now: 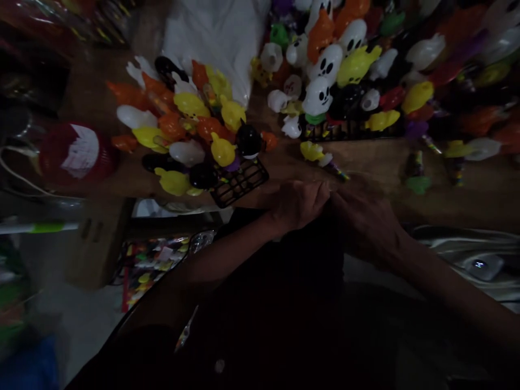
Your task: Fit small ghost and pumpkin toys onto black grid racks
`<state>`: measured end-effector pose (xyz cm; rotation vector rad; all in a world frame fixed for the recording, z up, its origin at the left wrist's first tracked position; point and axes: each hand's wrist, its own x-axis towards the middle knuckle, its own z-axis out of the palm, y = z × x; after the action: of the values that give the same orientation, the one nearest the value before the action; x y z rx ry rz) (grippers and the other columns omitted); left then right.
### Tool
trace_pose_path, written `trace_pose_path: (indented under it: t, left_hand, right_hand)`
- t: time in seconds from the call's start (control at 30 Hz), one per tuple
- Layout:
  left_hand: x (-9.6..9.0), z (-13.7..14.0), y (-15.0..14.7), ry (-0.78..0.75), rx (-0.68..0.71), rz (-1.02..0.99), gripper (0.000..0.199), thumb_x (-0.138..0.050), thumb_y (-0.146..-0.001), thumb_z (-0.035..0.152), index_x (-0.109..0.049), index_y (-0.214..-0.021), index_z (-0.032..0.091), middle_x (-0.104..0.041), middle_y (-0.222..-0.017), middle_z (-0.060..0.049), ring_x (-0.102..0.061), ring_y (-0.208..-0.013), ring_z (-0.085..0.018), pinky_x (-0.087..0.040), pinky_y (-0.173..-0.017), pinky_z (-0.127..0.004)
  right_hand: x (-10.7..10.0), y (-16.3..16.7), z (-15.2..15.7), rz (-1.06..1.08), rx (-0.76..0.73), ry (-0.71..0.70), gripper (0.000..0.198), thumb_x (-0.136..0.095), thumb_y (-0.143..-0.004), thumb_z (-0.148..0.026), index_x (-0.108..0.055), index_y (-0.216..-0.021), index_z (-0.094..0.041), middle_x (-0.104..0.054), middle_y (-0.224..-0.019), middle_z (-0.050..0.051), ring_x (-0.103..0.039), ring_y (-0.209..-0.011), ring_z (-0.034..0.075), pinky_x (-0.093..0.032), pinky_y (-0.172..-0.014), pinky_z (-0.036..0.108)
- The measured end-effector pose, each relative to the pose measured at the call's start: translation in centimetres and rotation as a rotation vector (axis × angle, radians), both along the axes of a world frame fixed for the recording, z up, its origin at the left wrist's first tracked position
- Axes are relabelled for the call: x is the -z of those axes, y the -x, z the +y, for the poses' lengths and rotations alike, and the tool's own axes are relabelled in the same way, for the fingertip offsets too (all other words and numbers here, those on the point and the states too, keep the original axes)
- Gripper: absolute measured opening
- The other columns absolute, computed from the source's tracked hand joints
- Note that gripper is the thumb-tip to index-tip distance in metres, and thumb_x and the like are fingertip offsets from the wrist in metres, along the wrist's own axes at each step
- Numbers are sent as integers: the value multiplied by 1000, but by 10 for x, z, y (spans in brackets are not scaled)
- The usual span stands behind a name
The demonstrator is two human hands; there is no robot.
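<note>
Wooden table (374, 161), toy figures (319, 96), left hand (298, 205) beside right hand (368, 219), fingers (320, 196) curled, hold unclear

Toy figures (318, 96) — smooth, glossy plastic; tabletop (369, 168) — matt wood.

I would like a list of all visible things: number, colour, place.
Wooden table: one, brown, across view
Toy heaps: two, mixed colours, on table; figures uncountable
Grid trays: two, black, under heaps
White sheeting: one, white, behind, between heaps
Red container: one, red, white label, left
Loose yellow toy: one, yellow, before right heap
Other loose toys: several, green, yellow, white, right
Rod: one, white-green, far left
Package: one, multicoloured, below table
Blue item: one, blue, bottom left
Lit device: one, pale, lower right
Left hand: one, bare, table edge
Right hand: one, bare, beside left
</note>
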<state>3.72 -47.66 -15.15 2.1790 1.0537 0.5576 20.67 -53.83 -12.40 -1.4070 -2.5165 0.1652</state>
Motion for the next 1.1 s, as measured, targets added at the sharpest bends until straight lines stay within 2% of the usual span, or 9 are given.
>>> trace_pose_path:
  t: [0.17, 0.3, 0.43, 0.53, 0.6, 0.67, 0.77, 0.87, 1.1]
  left_hand:
    - [-5, -3, 5, 33, 25, -113, 32, -44, -102, 28, -64, -79, 17, -65, -66, -3, -60, -60, -17, -37, -61, -31]
    - [-16, -1, 14, 181, -78, -303, 15, -65, -91, 31, -69, -99, 19, -67, -72, 1, -63, -67, -15, -43, -65, -26]
    - [-25, -5, 18, 362, -119, -483, 32, -76, -81, 36, -68, -108, 20, -71, -83, -1, -66, -77, -16, -52, -72, -25]
    - [-30, -19, 28, 402, -170, -592, 54, -79, -79, 39, -62, -127, 20, -72, -114, -7, -68, -96, -18, -56, -83, -26]
    - [-28, -33, 47, 346, -259, -595, 61, -79, -81, 39, -57, -135, 22, -67, -132, -8, -69, -94, -16, -57, -81, -26]
    - [-20, -44, 75, 213, -350, -512, 48, -74, -87, 38, -61, -131, 23, -69, -130, -7, -70, -86, -14, -58, -78, -27]
    - [-2, -52, 119, -176, -439, -238, 19, -65, -95, 28, -70, -113, 23, -77, -106, -3, -72, -91, -17, -59, -86, -30]
    - [14, -53, 144, -542, -382, -8, 21, -67, -93, 16, -71, -114, 21, -76, -115, -7, -72, -105, -22, -55, -97, -35]
    - [18, -43, 132, -572, -378, 7, 19, -61, -96, 11, -69, -111, 19, -76, -104, -5, -71, -96, -17, -57, -91, -32]
  right_hand:
    - [-14, 2, -14, -24, 151, 104, 28, -38, -105, -27, -64, -107, -18, -70, -90, 10, -66, -77, 23, -42, -60, 32]
    - [-20, 9, -27, -37, 243, 118, 24, -45, -102, -20, -66, -113, -17, -74, -101, 11, -68, -88, 24, -48, -73, 33]
    - [-11, 19, -32, 108, 272, 133, 23, -49, -103, -23, -69, -113, -17, -75, -103, 11, -67, -95, 24, -50, -87, 36]
    - [2, 25, -33, 313, 292, 140, 21, -53, -102, -27, -73, -105, -18, -74, -101, 11, -67, -94, 23, -52, -87, 37]
    - [10, 28, -33, 475, 309, 145, 20, -58, -100, -27, -74, -108, -19, -73, -105, 11, -68, -96, 23, -54, -86, 36]
    - [15, 29, -33, 595, 349, 142, 18, -62, -98, -26, -74, -109, -19, -73, -103, 9, -70, -93, 21, -55, -80, 32]
    - [17, 27, -31, 635, 411, 141, 14, -64, -96, -24, -75, -103, -19, -70, -91, 5, -69, -81, 18, -52, -71, 27]
    - [14, 24, -27, 638, 410, 143, 13, -63, -96, -25, -75, -95, -18, -70, -87, 5, -68, -76, 17, -51, -67, 26]
    - [19, 34, -11, 658, 453, 83, 16, -68, -93, -33, -76, -100, -20, -78, -94, 8, -74, -81, 23, -57, -71, 33]
